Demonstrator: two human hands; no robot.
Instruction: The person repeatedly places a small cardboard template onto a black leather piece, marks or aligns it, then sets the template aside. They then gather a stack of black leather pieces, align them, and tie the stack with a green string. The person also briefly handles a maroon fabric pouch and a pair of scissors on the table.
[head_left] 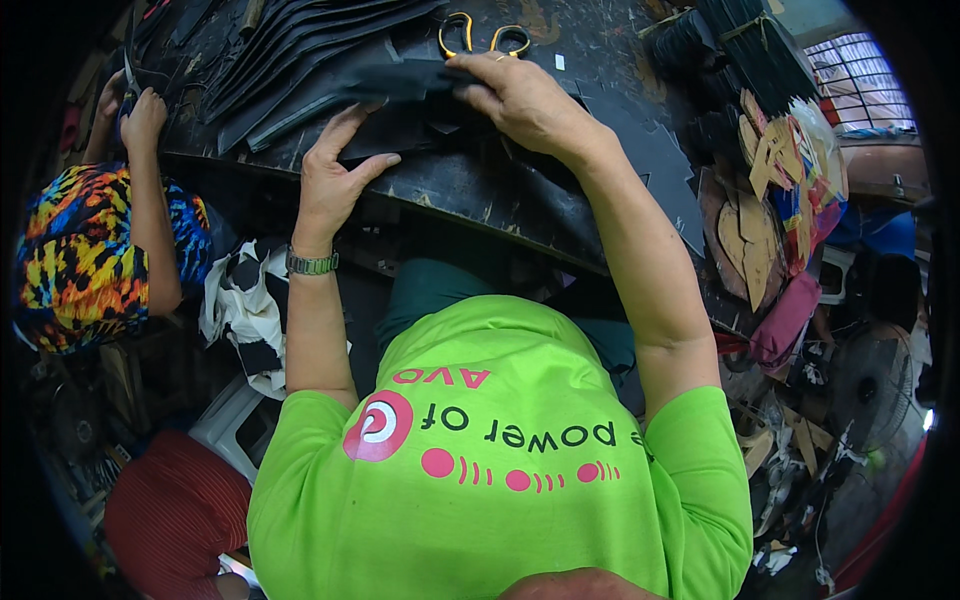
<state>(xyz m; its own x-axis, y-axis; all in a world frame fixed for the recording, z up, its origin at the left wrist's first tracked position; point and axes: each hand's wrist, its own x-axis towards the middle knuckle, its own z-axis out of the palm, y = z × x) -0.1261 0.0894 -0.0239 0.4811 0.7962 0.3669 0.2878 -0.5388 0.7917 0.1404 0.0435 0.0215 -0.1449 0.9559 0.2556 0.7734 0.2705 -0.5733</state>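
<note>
My right hand [535, 105] grips the end of a black flexible piece [415, 80], smeared by motion, leather-like or rubber-like, above the dark worktable. My left hand [335, 175] is at the other end of that piece, thumb stretched away from the fingers; its fingertips are at the edge, and whether they touch is hard to tell. Just beyond my right hand lie scissors [484, 38] with black and orange handles, their blades hidden. A fanned stack of black strips [285, 55] lies to the far left of my hands. More black sheet [630, 140] spreads under and right of my right forearm.
At the left, a co-worker in a colourful patterned shirt [95, 250] holds scissors [128, 90]. Tied black bundles [750, 45] stand far right, with brown cut-out templates [745, 240] and plastic below them. The table's near edge [470, 220] runs before me. A fan [870, 380] stands right.
</note>
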